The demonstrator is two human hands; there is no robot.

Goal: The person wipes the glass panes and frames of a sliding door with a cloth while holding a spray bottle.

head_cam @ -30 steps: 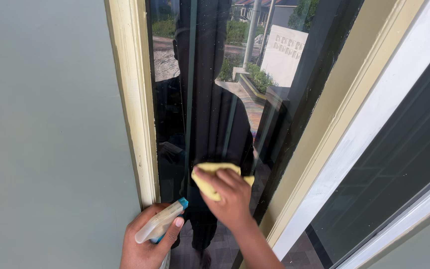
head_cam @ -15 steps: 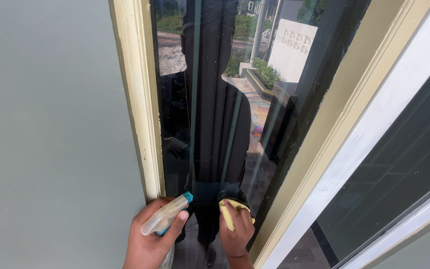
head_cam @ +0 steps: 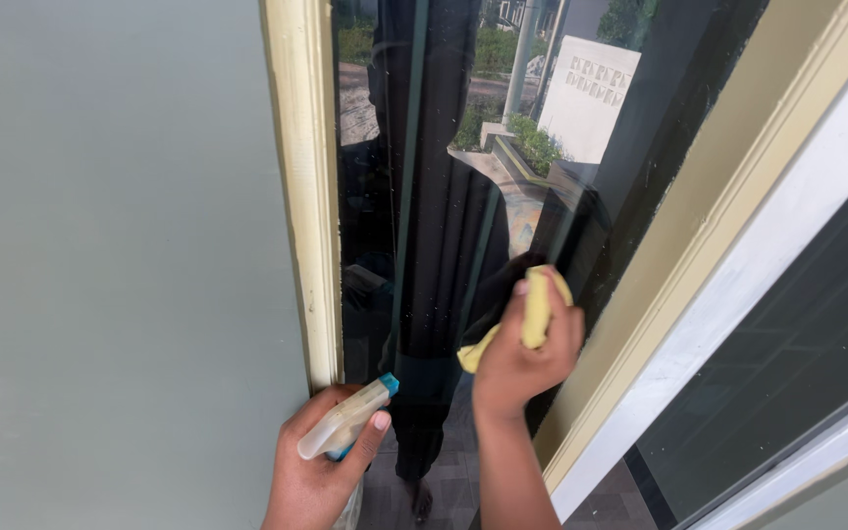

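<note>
1. Yellow cloth (head_cam: 537, 306), folded small, is pressed to the dark glass pane (head_cam: 424, 196) at its lower right, beside the black edge strip. The right hand (head_cam: 522, 353) has its grip closed round the cloth, with one corner hanging free below the palm.
2. Risk: the loose corner could drag along the strip and smear dirt back onto the glass; a fold this small also covers little and may leave streaks.
3. The left hand (head_cam: 321, 471) has its grip wrapped round a pale spray bottle (head_cam: 345, 430) with a blue nozzle, held low and tilted, just beside the cream frame (head_cam: 308, 196).
4. Risk: the nozzle sits close to the pane and frame; a careless swing could knock or scratch them, or the bottle could slip.
5. Specks show on the upper glass; reflections may hide missed patches.
6. Grey wall (head_cam: 110, 245) at left, white frame (head_cam: 738, 275) at right.
</note>
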